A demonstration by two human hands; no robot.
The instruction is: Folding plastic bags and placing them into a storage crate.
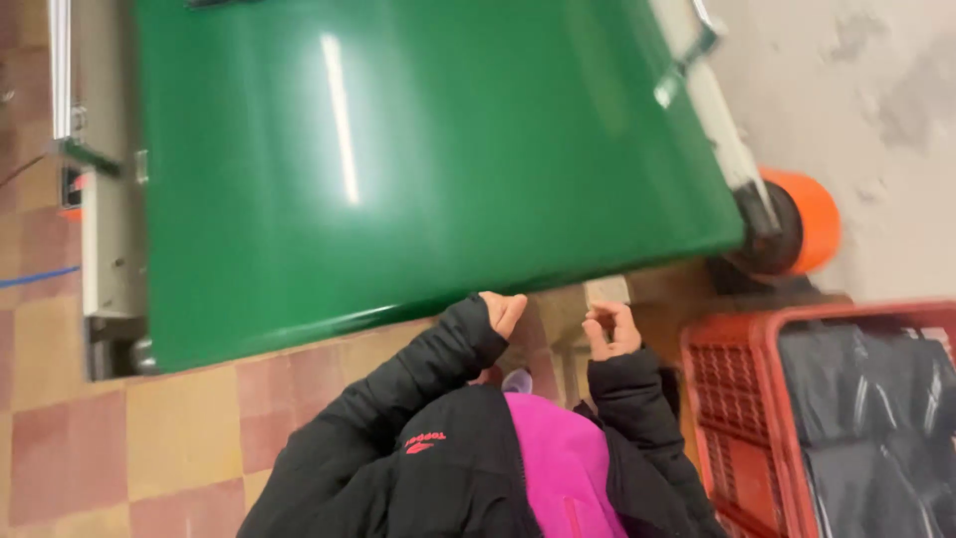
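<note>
Hands empty at belt's near edge; nothing picked up.
Left hand (505, 311), fingers curled together, touches green conveyor belt (428, 149). Right hand (611, 331), fingers loosely apart, hovers beside it; red crate (732, 399) with black bags at 4 o'clock.

Green conveyor belt (428, 149) fills the upper middle of view; glossy surface, one long light streak on it. Grey metal side frame (105, 199) runs along the belt's left edge. Orange roller cap (812, 221) sits at the belt's lower right corner, on a dark wheel. Red plastic crate (742, 418) stands below and right of the belt, lined with black plastic sheeting (866, 418). Checkered tan-and-red floor tiles (149, 438) lie below the belt; pale concrete floor (866, 100) lies to its right.
</note>
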